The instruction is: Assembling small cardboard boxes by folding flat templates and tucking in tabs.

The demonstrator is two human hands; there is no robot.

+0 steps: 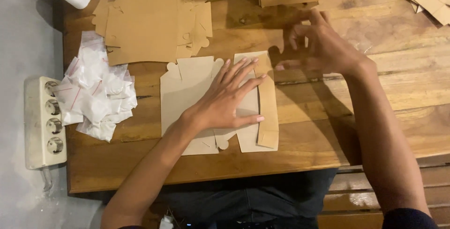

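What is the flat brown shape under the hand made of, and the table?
The flat brown cut-out sheet looks like thin matte cardboard: it has die-cut tabs and a folded edge. The brown table looks like wood with a slight sheen: grain lines and plank seams show.

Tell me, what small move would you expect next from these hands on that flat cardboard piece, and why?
Probably the right hand comes down to the raised side flap and folds it further. The left hand lies flat on the cardboard blank, pinning it to the wooden table, while the right hovers just above, empty.
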